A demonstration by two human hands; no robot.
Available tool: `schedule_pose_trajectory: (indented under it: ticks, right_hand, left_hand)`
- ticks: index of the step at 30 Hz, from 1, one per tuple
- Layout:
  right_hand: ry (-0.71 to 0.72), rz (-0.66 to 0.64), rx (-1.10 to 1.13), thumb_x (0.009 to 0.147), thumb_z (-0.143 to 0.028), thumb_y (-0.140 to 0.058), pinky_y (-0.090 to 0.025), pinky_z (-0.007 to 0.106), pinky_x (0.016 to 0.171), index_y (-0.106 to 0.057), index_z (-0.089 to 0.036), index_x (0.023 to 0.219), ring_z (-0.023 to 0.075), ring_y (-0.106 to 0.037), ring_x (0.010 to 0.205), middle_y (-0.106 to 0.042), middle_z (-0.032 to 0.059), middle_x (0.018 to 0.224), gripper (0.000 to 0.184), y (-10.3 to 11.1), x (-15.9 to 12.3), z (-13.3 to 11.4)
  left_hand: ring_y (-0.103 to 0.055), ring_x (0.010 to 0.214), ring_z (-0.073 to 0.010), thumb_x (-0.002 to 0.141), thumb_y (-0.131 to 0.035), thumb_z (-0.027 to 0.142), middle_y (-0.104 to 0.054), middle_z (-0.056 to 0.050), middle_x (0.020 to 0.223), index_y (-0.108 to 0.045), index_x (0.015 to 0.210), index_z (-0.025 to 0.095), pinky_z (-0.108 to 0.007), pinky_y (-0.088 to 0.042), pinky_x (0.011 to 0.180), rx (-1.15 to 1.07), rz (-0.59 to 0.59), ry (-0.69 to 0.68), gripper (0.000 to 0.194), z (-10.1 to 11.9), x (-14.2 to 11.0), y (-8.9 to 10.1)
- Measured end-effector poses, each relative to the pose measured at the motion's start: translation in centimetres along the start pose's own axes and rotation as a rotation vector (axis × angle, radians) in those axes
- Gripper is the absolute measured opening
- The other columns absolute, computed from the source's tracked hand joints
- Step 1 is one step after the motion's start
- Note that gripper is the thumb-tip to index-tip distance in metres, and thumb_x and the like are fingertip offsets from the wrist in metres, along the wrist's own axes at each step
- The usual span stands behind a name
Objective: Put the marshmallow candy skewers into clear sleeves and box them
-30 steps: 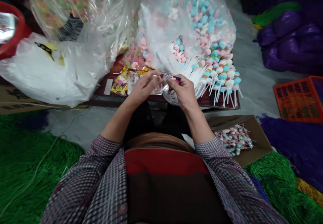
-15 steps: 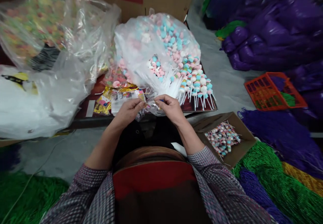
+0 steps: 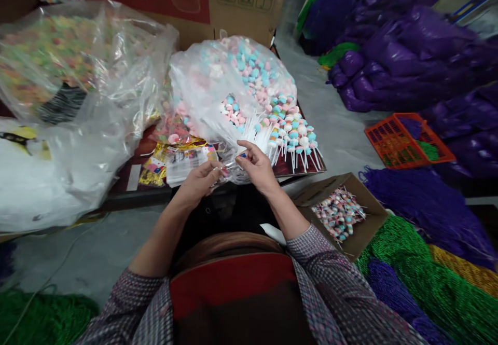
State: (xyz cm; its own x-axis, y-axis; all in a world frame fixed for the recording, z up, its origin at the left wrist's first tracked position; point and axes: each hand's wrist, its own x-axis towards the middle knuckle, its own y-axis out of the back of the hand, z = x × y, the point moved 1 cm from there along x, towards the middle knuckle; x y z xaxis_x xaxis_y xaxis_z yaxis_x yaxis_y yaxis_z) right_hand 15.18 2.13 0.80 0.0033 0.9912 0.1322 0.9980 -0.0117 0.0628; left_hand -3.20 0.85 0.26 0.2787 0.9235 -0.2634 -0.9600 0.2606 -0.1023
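At the table's near edge, my left hand (image 3: 203, 179) and my right hand (image 3: 257, 166) face each other with fingertips pinched. Between them stretches a small clear plastic wrapper (image 3: 232, 167); what lies inside it is too small to make out. Just beyond my right hand is a bundle of white sticks (image 3: 261, 136). To its right lie candy skewers (image 3: 295, 129) in pink, blue and white, their sticks pointing toward me. A stack of printed clear bags (image 3: 182, 162) sits next to my left hand.
Behind is a plastic bag of pink and blue candies (image 3: 218, 70); left of it, a bag of yellow-green candies (image 3: 58, 44). At lower right stands a cardboard box (image 3: 373, 199) holding wrapped candies. An orange basket (image 3: 383, 140) and purple bags (image 3: 389, 70) are farther right.
The view has shifted slightly, so the table things appear lower and farther left. My right index finger has lifted and straightened. Both hands stay close together at the wrapper.
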Motion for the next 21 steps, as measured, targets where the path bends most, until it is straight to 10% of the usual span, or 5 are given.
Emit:
schedule_pose_trajectory:
  ticks: [8,15,21]
  right_hand:
    - [-0.051,0.089,-0.448,0.096,-0.044,-0.056,-0.045,0.025,0.065,-0.073,-0.020,0.107,0.0115,-0.050,0.055,-0.050,-0.0080,0.055,0.031,2.6,3.2,-1.4]
    - [-0.275,0.237,-1.265,0.097,-0.036,-0.055,-0.050,0.039,0.096,-0.075,-0.010,0.112,0.0318,-0.069,0.115,-0.076,0.0216,0.116,0.037,8.5,10.8,-1.7]
    - [-0.359,0.223,-1.274,0.095,-0.036,-0.057,-0.048,0.041,0.104,-0.074,-0.008,0.119,0.0343,-0.065,0.127,-0.072,0.0242,0.126,0.041,7.4,11.4,-0.7]
  left_hand:
    - [-0.030,0.042,-0.0048,0.071,-0.074,0.071,-0.037,0.008,0.049,-0.054,0.064,0.019,-0.021,-0.023,0.042,0.003,0.172,-0.086,0.056,-0.1,0.7,0.1]
    - [-0.054,0.057,-0.0092,0.081,-0.067,0.068,-0.060,0.002,0.058,-0.067,0.077,0.018,-0.023,-0.042,0.060,0.070,0.188,-0.226,0.050,-0.2,0.6,0.8]
    - [-0.042,0.046,-0.0058,0.077,-0.072,0.068,-0.048,0.006,0.051,-0.060,0.067,0.018,-0.021,-0.034,0.048,-0.032,0.225,-0.251,0.052,-0.4,0.7,1.0]
